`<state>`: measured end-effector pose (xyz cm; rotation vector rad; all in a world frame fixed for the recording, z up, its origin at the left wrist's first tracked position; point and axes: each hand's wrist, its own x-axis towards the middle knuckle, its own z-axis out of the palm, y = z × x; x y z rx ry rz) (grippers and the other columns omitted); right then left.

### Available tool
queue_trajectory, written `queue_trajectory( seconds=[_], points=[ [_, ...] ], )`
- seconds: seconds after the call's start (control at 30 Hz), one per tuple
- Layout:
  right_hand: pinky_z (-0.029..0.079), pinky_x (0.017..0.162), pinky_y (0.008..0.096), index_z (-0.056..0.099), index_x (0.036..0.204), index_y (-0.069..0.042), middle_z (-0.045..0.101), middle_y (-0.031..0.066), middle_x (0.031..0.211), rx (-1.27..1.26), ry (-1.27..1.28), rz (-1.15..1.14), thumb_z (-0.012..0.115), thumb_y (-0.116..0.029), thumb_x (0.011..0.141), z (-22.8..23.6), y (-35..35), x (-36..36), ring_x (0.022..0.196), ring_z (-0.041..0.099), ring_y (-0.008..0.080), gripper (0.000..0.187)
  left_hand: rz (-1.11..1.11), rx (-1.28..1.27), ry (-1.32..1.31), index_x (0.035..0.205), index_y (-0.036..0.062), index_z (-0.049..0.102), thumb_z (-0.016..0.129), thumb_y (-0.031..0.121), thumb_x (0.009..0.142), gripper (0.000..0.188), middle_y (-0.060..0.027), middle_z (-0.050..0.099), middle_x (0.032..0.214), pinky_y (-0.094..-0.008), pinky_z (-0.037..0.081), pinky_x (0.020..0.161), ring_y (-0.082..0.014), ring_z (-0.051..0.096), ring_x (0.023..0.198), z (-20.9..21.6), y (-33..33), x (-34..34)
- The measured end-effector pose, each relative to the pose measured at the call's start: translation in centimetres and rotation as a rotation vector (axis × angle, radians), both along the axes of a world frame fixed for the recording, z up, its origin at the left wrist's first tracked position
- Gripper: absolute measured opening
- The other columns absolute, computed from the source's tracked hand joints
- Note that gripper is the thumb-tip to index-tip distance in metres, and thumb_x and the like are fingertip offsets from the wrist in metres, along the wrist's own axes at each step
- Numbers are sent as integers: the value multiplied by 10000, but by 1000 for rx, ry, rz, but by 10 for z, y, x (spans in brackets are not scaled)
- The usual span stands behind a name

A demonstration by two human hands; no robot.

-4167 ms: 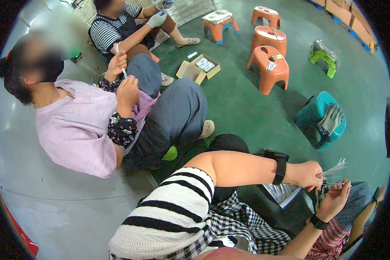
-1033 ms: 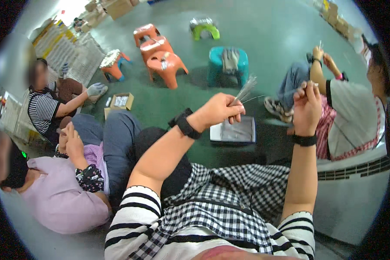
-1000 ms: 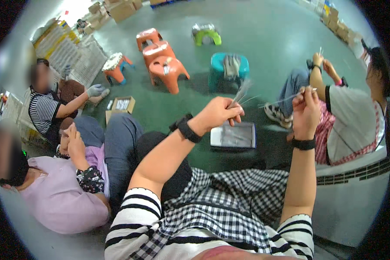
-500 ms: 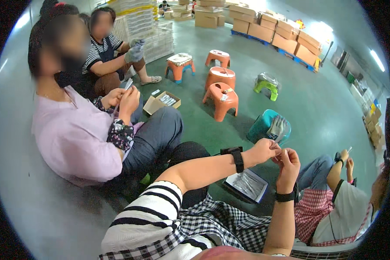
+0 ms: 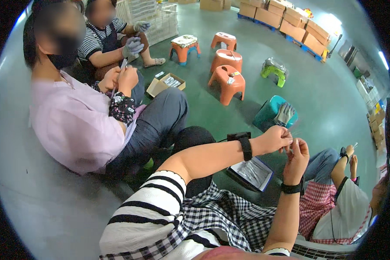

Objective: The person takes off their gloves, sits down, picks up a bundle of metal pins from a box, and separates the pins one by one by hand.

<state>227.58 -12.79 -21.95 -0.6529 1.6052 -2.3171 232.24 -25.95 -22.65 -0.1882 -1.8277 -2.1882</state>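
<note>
My left hand [image 5: 274,141] reaches in from the left, with its fingers pinched together. Just beside it is my right hand [image 5: 295,159], also closed in a pinch, its fingertips close to the left ones. From between the fingertips a thin, clear strip [image 5: 294,127] pokes up; its exact kind is too faint to make out. Both wrists wear black bands. Below my hands stands an open box [image 5: 269,178] with dark sides and a white inside, holding several thin clear-and-silver packets [image 5: 252,171].
Past my hands stands a teal stool [image 5: 264,113] with grey gloves [image 5: 285,113] on it. Orange stools [image 5: 227,80] and a green stool [image 5: 274,73] stand farther off. Co-workers sit at left and right. An open carton [image 5: 157,89] of packets lies beside the left one.
The view has tilted a little, so the surroundings sit higher in the picture. Both my hands stay together in a pinch. At the back left, a co-worker's gloved hands have moved apart.
</note>
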Motion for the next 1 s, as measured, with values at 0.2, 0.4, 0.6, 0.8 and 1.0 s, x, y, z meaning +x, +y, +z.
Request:
queue_trajectory(
  seconds=[0.2,0.4,0.6,0.8,1.0],
  points=[
    [387,560,190,564,876,-23,571,18,750,7,0,34,565,-96,908,-11,10,-1,623,512,79,79,-22,-137,-5,740,36,563,568,126,843,137,-24,581,637,-233,417,488,-85,516,532,-3,0,2],
    [398,570,197,551,865,-20,564,27,758,-2,-113,23,538,-70,914,-4,21,11,626,514,91,71,-111,-171,-45,704,38,560,579,144,802,146,-24,574,601,-238,393,460,-84,499,499,0,4,3],
    [404,576,217,538,857,-19,548,30,779,-84,-72,37,524,-46,911,-10,28,2,642,490,94,62,-155,-114,-22,685,37,558,578,146,796,156,-34,574,593,-243,392,463,-87,504,503,1,10,0],
    [402,572,210,543,869,-41,527,12,758,-152,-72,-66,556,-67,904,-4,31,-10,641,479,81,46,-77,-178,17,667,31,564,581,138,786,161,-32,566,581,-260,409,478,-96,521,517,2,12,-2],
    [415,537,190,554,893,-59,521,-9,731,-59,-123,-77,577,-82,900,-3,29,-14,618,485,59,34,2,-195,15,667,30,571,577,147,789,170,-26,564,575,-258,414,474,-99,518,505,0,6,1]
  ],
)
